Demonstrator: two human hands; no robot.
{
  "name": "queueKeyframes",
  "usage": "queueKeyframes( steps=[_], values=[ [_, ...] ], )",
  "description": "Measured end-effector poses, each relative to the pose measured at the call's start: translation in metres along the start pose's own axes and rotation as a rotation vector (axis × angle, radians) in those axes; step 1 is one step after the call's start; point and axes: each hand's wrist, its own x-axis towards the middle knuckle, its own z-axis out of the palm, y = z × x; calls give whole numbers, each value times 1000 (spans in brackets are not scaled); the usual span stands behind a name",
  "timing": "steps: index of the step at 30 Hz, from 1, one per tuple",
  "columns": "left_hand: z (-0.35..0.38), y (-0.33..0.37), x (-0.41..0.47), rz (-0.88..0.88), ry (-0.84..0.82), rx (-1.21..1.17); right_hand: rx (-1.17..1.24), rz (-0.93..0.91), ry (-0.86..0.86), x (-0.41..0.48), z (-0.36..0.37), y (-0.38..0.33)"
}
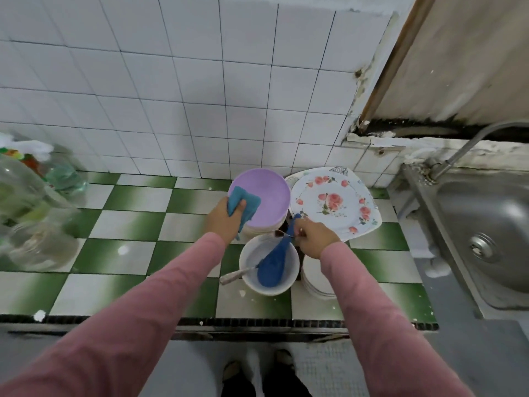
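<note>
My left hand [224,222] grips a blue cloth [243,206] and holds it against the near left edge of a purple plate [264,196], which tops a stack of plates. My right hand [315,236] pinches the handle of a blue rice paddle [273,266]. The paddle's blade rests inside a white bowl [269,285]. A metal spoon [236,275] lies in that bowl too, with its handle sticking out over the left rim. A white plate with red flowers [335,202] leans up just right of the purple one.
A green and white tiled counter [137,224] carries everything. A stack of white plates [315,279] stands right of the bowl. A steel sink [481,233] with a tap [463,150] is at the right. Clear plastic bottles [31,202] crowd the left edge. A white tiled wall rises behind.
</note>
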Motion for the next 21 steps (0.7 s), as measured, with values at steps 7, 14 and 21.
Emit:
queueKeyframes(
  steps=[7, 14, 21],
  values=[
    [5, 24, -5, 1, 207, -63, 1170, 250, 34, -6, -3, -16],
    [16, 57, -2, 34, 341, -364, 1765, 232, -117, -9, -11, -37],
    [24, 84, 5, 536, 313, -56, 1790, 139, -171, -11, -26, -39]
  ],
)
